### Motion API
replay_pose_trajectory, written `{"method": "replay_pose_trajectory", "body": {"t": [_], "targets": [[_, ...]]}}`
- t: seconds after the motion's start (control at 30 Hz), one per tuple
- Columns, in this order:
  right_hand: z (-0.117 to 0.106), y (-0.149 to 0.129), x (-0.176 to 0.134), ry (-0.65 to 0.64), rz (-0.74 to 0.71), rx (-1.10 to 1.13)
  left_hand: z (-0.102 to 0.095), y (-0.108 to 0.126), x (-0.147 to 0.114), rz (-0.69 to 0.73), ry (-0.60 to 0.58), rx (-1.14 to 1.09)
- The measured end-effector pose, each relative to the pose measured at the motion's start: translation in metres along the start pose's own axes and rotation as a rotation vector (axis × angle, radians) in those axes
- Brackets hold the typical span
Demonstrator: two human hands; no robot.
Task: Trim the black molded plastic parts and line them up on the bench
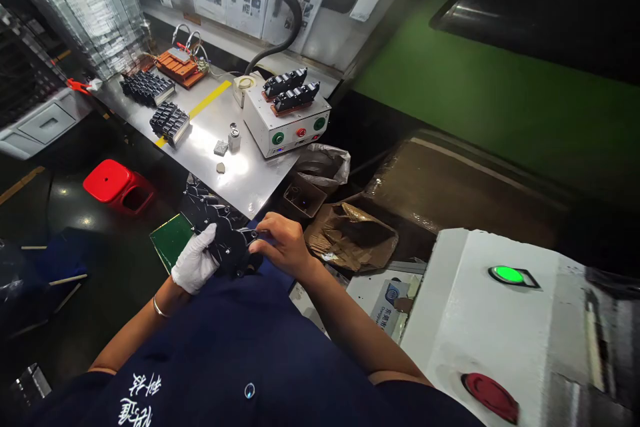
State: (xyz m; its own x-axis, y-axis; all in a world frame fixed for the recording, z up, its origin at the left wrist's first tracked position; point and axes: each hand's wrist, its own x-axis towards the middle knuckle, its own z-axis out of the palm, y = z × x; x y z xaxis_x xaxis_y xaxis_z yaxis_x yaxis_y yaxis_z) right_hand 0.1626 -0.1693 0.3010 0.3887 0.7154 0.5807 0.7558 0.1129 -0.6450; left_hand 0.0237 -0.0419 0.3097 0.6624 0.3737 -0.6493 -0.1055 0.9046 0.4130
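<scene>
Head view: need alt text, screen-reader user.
A person's gloved left hand and bare right hand hold a black plastic part over their lap. Beyond is a steel table with a white button box and stacks of black parts.

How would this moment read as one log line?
left hand: gloved, grips black plastic part | right hand: bare, pinches its edge | behind: steel table

A flat black plastic part (227,240) with an uneven, lobed outline is being held in the air just in front of the person's chest, near the desk's edge. The gloved left hand (195,260) is gripping its left side while the bare right hand (283,243) is pinching its right end.
</scene>
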Motion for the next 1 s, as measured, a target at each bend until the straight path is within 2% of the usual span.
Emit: {"method": "replay_pose_trajectory", "body": {"t": [0.2, 0.33, 0.47, 0.67, 0.73, 0.8, 0.9, 1.0], "targets": [[0.001, -0.002, 0.001, -0.088, -0.019, -0.008, 0.002, -0.001, 0.001, -0.052, 0.034, -0.045], [0.002, -0.002, 0.003, -0.008, 0.040, -0.009, 0.003, -0.002, 0.001, -0.118, 0.018, -0.040], [0.003, -0.003, 0.004, -0.056, 0.042, -0.065, 0.003, 0.000, 0.002, -0.115, 0.023, -0.074], [0.010, -0.002, 0.008, -0.017, 0.078, -0.059, 0.003, 0.003, 0.003, -0.108, 0.044, -0.131], [0.012, -0.001, 0.009, -0.053, 0.084, -0.018, 0.004, 0.003, 0.001, -0.107, 0.057, -0.148], [0.013, -0.001, 0.010, -0.038, 0.126, 0.082, 0.003, 0.004, -0.001, -0.105, 0.052, -0.160], [0.020, -0.003, 0.009, -0.027, 0.226, 0.256, -0.007, 0.010, 0.002, -0.140, 0.003, -0.124], [0.044, -0.005, -0.001, -0.163, 0.244, 0.375, -0.033, 0.018, 0.018, -0.225, -0.049, 0.004]]}}
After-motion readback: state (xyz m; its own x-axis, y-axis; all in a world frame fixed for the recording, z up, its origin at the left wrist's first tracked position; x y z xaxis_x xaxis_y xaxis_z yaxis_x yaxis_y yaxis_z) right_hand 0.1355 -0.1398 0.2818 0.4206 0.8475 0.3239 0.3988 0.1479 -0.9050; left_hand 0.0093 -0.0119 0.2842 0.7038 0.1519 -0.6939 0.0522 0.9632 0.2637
